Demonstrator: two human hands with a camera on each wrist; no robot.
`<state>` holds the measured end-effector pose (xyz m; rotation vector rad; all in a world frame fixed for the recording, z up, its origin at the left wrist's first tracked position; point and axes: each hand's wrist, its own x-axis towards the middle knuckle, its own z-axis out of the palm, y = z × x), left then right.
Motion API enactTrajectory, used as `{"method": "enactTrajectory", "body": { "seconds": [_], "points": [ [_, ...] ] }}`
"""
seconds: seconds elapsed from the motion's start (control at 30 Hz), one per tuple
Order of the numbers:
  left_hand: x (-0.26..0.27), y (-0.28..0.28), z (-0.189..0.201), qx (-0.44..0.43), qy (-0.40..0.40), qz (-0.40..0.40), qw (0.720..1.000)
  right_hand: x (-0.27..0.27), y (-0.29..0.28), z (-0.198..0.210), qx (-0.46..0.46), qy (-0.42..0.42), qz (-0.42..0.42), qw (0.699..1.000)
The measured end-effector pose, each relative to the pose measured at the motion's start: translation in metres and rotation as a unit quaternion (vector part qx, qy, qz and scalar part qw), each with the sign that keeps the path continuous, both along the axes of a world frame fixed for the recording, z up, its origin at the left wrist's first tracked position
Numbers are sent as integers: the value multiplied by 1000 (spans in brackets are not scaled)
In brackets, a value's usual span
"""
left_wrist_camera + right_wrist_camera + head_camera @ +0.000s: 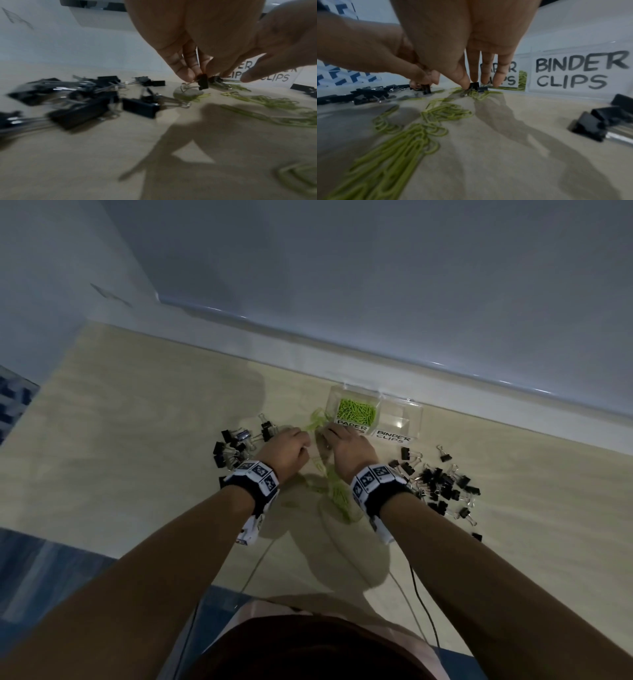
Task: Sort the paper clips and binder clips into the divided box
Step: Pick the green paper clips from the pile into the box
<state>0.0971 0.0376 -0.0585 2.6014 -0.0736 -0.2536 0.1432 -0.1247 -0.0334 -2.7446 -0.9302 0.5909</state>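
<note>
Centrally, the divided box (375,419), of clear plastic, stands at the far edge of the pale wooden tabletop (137,440), close to the wall. Its left compartment, labelled "PAPER CLIPS", holds a heap of green paper clips (356,409); no clips can be made out in the right compartment, labelled "BINDER CLIPS".

Loose green paper clips (426,128) lie in a strip running from just left of the box toward the near edge, between the two hands. Black binder clips lie in two groups: one cluster (239,445) to the left of the left wrist, a larger scatter (442,484) to the right of the right wrist.

Left hand (287,448): fingers curled downward, fingertips pinching one small black binder clip (203,81), which hangs just above the table beside the left cluster.

Right hand (347,446): fingers pointing down just in front of the "PAPER CLIPS" label, thumb and forefinger closed on another black binder clip (474,86) sitting among the paper clips; the remaining fingers are extended beside it with their tips at the table.

Both wrists carry bands with black-and-white square markers (371,479). Thin cables (424,604) trail toward the near edge. At far left, a blue-and-white patterned surface (13,402) is partly visible.
</note>
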Motion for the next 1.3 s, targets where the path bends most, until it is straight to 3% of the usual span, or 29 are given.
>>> {"method": "enactTrajectory", "body": {
  "seconds": [0.23,0.33,0.4,0.5,0.73,0.9,1.03,1.2,1.3],
  "points": [
    [-11,42,3,16,-44,121,992,-18,-14,-7,81,33,-6,996],
    [-9,36,4,27,-54,104,993,-18,-23,-12,152,-13,-106,983],
    [-8,19,6,8,-29,71,997,-16,-24,-10,151,-26,-157,976],
    [-7,-16,8,-4,8,48,999,-16,-14,-3,127,-2,-148,981],
    [0,-48,12,-23,61,84,994,-17,2,0,45,38,-136,989],
    [-4,-48,10,-24,44,105,993,-20,-7,-2,136,39,-161,977],
    [-10,-16,15,-26,6,142,989,-20,-26,-8,185,39,-240,952],
    [6,23,13,99,-2,93,991,-20,-37,-13,189,45,-261,946],
    [32,12,15,110,27,22,993,-21,-32,-8,154,24,-241,958]
  ]
}}
